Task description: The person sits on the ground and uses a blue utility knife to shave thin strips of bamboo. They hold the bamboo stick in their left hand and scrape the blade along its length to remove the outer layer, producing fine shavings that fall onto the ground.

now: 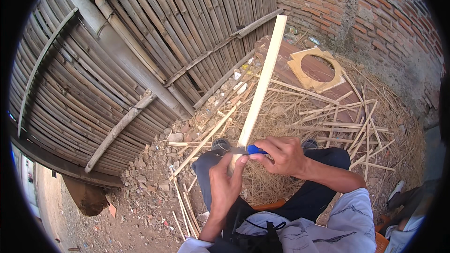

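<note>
A long pale strip, which looks like split bamboo, slants up and away from between my knees. My left hand is closed around its near end, the thumb and fingers pinching close to the blade. In my right hand is a knife with a blue handle, gripped in a fist. Its short grey blade lies crosswise over the strip, just above my left fingertips. Part of the blade and the strip's lowest end are hidden by my fingers.
Cut strips lie scattered at the right, over straw-like shavings. A flat piece with a round hole rests on a brown board. A bamboo wall and a brick wall enclose the spot. Another person sits at the right edge.
</note>
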The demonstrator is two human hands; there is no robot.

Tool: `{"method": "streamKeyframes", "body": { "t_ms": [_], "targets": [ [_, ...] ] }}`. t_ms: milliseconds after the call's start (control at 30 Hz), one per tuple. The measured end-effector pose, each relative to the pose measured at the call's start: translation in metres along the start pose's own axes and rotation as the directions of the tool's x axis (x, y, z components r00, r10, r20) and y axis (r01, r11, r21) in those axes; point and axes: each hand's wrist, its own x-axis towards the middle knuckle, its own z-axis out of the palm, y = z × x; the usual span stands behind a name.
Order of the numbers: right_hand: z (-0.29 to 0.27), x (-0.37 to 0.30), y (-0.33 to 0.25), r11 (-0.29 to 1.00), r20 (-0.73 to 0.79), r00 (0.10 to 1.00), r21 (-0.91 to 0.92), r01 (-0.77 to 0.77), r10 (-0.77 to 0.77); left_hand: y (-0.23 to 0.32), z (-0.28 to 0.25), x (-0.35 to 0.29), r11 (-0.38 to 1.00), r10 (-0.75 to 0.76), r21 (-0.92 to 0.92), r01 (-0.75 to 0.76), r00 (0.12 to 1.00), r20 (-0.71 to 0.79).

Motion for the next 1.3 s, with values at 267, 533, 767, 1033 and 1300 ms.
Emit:
{"method": "streamKeyframes", "body": {
  "t_ms": [267, 533, 767, 1033, 1300],
  "targets": [
    [-0.032, 0.02, 0.051, 0.958, -0.128, 0.953, -0.047, -0.283, 0.275, -0.024, -0.014, -0.03, 0.993, -0.119, 0.034, 0.117, 0.991, 0.065],
    [-0.038, 0.031, 0.089, 0.956, -0.224, 0.943, -0.104, -0.275, 0.247, -0.037, -0.038, -0.043, 0.989, -0.127, 0.095, 0.116, 0.985, 0.114],
    [-0.078, 0.037, 0.165, 0.747, -0.377, 0.726, -0.119, -0.654, 0.575, -0.051, -0.068, -0.072, 0.947, -0.3, 0.174, 0.27, 0.936, 0.182],
    [-0.07, -0.019, 0.2, 0.773, 0.573, 0.522, -0.413, -0.481, 0.631, -0.05, -0.101, -0.043, 0.857, -0.097, 0.51, 0.071, 0.995, 0.024],
    [-0.088, 0.018, 0.147, 0.501, 0.104, 0.552, -0.581, -0.642, 0.827, -0.017, -0.14, 0.029, 0.489, 0.164, 0.85, -0.197, 0.978, 0.133]
  ]
}}
